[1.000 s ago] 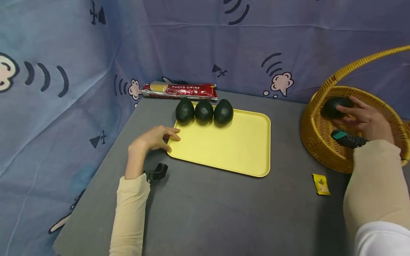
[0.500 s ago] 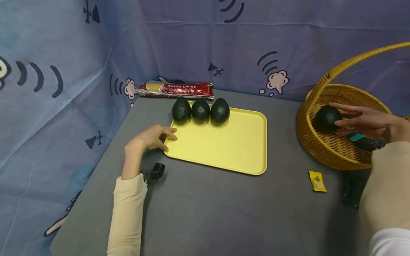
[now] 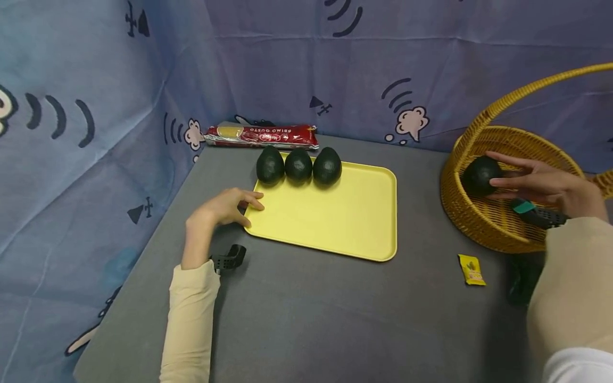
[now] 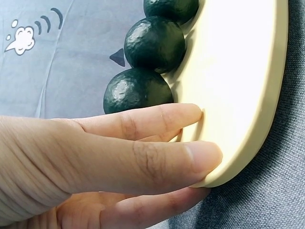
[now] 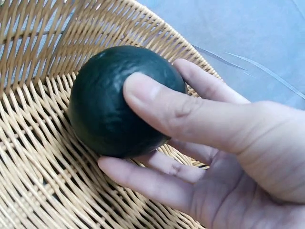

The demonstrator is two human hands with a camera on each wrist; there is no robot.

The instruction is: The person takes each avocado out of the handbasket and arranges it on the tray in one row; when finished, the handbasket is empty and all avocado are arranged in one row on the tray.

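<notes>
In the head view, my left hand point(image 3: 222, 210) is at the left corner of a yellow tray point(image 3: 335, 223). Its thumb lies on the rim in the left wrist view point(image 4: 202, 157), and it pinches the tray's edge with the fingers. Three dark green avocados point(image 3: 298, 166) stand in a row along the tray's back left edge. Over at the right, my right hand point(image 3: 551, 181) holds another avocado point(image 5: 119, 105) between thumb and fingers, inside a wicker basket point(image 3: 452, 207). The avocado is near the basket's left wall; whether it touches the bottom I cannot tell.
A red pasta packet point(image 3: 263, 136) lies behind the tray against the cloth backdrop. A small yellow sachet point(image 3: 471, 270) lies in front of the basket, whose tall handle point(image 3: 527, 96) arches over it. Something dark green point(image 3: 522, 282) shows partly beside my right sleeve.
My right hand has shifted the avocado left and slightly toward me within the basket. The left hand stays at the tray's corner. The whole head view has swung slightly.
</notes>
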